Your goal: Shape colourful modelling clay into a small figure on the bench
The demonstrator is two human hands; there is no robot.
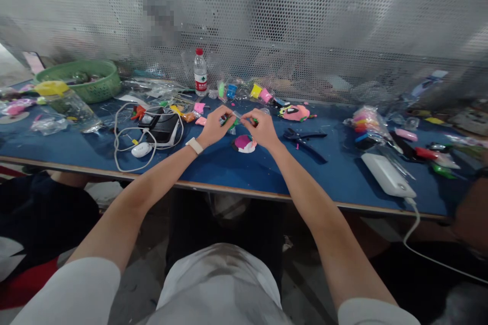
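Note:
My left hand and my right hand meet above the blue table, both with fingers pinched. Between them stretches a small clear plastic packet, and something green shows just below it, partly hidden by the fingers. Under my hands lies a flat disc of purple and white modelling clay. Pink clay pieces are near my left hand. To the right of my right hand are a pink clay figure and dark blue pliers with their handles spread.
A water bottle stands at the back, by the perforated metal screen. On the left are a green basket, a yellow-lidded jar and a white cable. A white power bank and bagged clay lie right. People sit at both sides.

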